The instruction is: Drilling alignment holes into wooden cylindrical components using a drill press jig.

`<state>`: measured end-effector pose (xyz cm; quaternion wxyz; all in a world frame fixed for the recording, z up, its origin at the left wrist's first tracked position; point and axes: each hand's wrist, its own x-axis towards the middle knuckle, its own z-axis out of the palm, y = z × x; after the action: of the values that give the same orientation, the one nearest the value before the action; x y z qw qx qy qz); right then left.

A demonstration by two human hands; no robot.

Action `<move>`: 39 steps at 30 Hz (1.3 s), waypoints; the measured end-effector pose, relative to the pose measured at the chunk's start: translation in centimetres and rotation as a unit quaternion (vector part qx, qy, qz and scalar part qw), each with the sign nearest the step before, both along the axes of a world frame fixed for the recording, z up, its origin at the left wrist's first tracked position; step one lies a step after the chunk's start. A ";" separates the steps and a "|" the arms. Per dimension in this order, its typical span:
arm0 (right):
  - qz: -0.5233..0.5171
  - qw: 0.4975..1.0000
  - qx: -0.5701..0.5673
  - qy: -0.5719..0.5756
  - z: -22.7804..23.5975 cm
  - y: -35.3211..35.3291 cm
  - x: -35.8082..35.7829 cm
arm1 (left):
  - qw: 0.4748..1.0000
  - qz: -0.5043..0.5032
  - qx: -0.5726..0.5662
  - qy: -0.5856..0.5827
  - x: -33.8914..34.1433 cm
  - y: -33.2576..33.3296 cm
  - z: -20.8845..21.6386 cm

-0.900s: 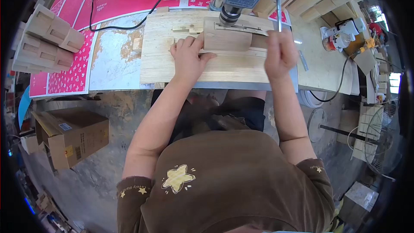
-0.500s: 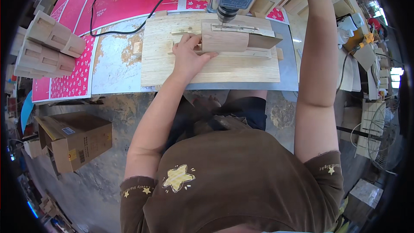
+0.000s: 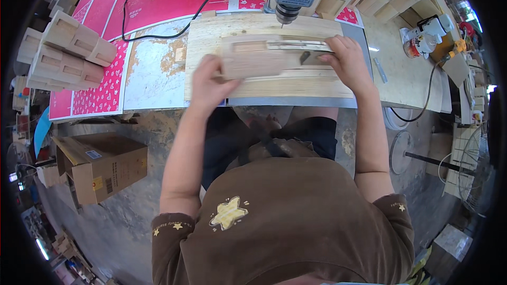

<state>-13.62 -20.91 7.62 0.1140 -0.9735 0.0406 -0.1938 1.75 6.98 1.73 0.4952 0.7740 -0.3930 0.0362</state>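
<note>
A: Where does the pale, oblong wooden block with a rectangular recess (image 3: 253, 66) lie?

B: Upper centre of the frame, over the broad, flat, pale wooden board (image 3: 301, 88), below and left of the silver metal drill chuck (image 3: 287, 15). Blur hides whether it touches the board.

A: State of the fingers?

B: Left hand (image 3: 207, 83): curled, closed on the block's left end, thumb along the lower edge. Right hand (image 3: 349, 65), right of centre: fingers bent, a narrow gap to the thumb, at the right end of the flat grey-brown plate (image 3: 315, 60); pinching or merely resting, I cannot tell.

A: Why so placed?

B: In my judgement, one hand at each end keeps both pieces in line and the fingers clear of the chuck; the board presumably gives level backing
</note>
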 end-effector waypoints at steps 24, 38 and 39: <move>0.023 0.999 -0.003 -0.039 -0.2 3.6 -0.7 | 0.794 0.031 -0.077 0.602 -2.2 -2.2 3.9; -0.062 0.992 0.017 -0.107 -2.9 1.7 3.9 | 0.987 0.096 0.079 -0.104 -1.1 -3.8 -2.1; -0.077 0.991 0.016 -0.107 -3.5 1.6 4.0 | 0.982 0.122 0.112 -0.086 -0.7 -3.7 -2.2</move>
<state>-9.62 -19.27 4.14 0.1180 -0.9393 0.1056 -0.3044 1.03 3.27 -0.50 0.3616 0.8607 -0.3385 0.1180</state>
